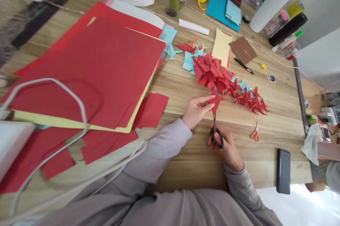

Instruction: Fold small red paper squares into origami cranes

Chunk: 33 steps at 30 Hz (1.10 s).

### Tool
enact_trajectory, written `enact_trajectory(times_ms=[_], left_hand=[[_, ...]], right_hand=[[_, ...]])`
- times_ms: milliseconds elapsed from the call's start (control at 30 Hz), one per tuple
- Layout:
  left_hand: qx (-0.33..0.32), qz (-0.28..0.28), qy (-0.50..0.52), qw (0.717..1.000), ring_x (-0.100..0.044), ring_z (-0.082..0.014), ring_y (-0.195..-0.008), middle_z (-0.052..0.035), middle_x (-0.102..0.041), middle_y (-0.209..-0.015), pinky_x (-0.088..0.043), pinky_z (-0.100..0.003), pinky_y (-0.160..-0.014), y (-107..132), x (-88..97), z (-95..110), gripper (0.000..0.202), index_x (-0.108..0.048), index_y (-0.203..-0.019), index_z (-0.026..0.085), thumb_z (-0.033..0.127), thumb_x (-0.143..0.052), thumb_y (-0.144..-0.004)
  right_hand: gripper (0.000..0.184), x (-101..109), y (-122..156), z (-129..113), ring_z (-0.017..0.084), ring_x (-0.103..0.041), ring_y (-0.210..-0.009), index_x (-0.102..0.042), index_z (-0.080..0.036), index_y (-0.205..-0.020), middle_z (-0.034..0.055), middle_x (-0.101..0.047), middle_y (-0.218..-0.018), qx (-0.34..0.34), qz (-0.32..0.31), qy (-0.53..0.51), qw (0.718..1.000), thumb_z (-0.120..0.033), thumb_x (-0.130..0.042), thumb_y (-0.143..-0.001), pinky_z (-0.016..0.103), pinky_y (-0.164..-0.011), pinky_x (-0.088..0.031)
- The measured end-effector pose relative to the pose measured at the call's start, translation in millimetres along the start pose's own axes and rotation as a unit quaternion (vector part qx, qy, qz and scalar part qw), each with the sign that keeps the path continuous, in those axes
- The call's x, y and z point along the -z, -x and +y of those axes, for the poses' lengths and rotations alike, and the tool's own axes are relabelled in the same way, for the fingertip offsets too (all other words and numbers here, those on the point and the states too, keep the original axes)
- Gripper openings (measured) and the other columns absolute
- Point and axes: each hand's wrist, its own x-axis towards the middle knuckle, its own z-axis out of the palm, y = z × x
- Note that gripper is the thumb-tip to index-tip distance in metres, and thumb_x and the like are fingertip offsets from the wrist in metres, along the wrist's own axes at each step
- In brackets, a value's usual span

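Note:
My left hand (196, 109) pinches a small folded red paper piece (217, 100) just above the wooden table (271, 126). My right hand (227, 147) grips black-handled scissors (215, 132), whose blades point up into the bottom of the red piece. Right behind them lies a heap of folded red paper shapes (212, 72), with more red and light blue ones trailing to the right (251, 100).
Large red and yellow paper sheets (87, 70) cover the left, with red scraps (151, 109) beside them. Small orange scissors (255, 133) and a dark phone (283, 171) lie at right. A paper towel roll (271, 6), blue paper (220, 6), a black pen (243, 65) and a green spool (174, 0) sit at the back.

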Motion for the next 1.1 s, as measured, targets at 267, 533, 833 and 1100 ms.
enact_trajectory(times_ms=[267, 533, 833, 1100], left_hand=[[-0.008, -0.011, -0.009, 1.0, -0.055, -0.0098, -0.063, -0.0001, -0.067, -0.068, -0.045, -0.024, -0.062, -0.9, 0.3, -5.1, 0.037, -0.074, -0.098, 0.015, 0.023, -0.077, -0.062], [-0.004, -0.008, -0.017, 1.0, -0.055, -0.0102, -0.064, -0.0006, -0.068, -0.07, -0.045, -0.025, -0.063, -0.4, 0.0, -6.2, 0.037, -0.074, -0.098, 0.016, 0.022, -0.075, -0.062], [-0.004, -0.035, -0.01, 0.999, -0.059, -0.0112, -0.062, 0.0009, -0.066, -0.064, -0.048, -0.026, -0.065, -1.2, 1.9, -5.5, 0.061, -0.064, -0.118, 0.014, 0.021, -0.078, -0.06], [-0.01, -0.126, 0.02, 0.992, -0.067, -0.0166, -0.08, -0.0058, -0.068, -0.09, -0.049, -0.024, -0.066, 1.5, 1.6, -0.6, 0.085, -0.045, -0.138, 0.015, 0.009, -0.073, -0.058]], right_hand=[[0.05, 1.2, -1.3, 1.0, 0.012, -0.053, -0.053, -0.062, -0.015, -0.111, 0.0009, -0.057, -0.063, 0.004, 0.005, 0.017, 1.0, -0.056, -0.053, -0.083, 0.021, -0.043, -0.035], [0.051, 1.8, -3.3, 3.7, 0.012, -0.053, -0.051, -0.062, -0.015, -0.111, 0.0012, -0.059, -0.062, 0.005, 0.01, 0.009, 1.0, -0.056, -0.054, -0.083, 0.021, -0.041, -0.035], [0.051, 4.2, -3.2, 7.9, 0.012, -0.054, -0.051, -0.062, -0.015, -0.112, 0.0017, -0.06, -0.063, 0.01, 0.006, -0.011, 1.0, -0.056, -0.055, -0.082, 0.02, -0.041, -0.034], [0.052, 5.8, -4.5, 9.5, 0.011, -0.053, -0.05, -0.062, -0.014, -0.111, 0.0017, -0.06, -0.063, 0.028, 0.001, -0.044, 0.999, -0.057, -0.055, -0.082, 0.02, -0.041, -0.036]])
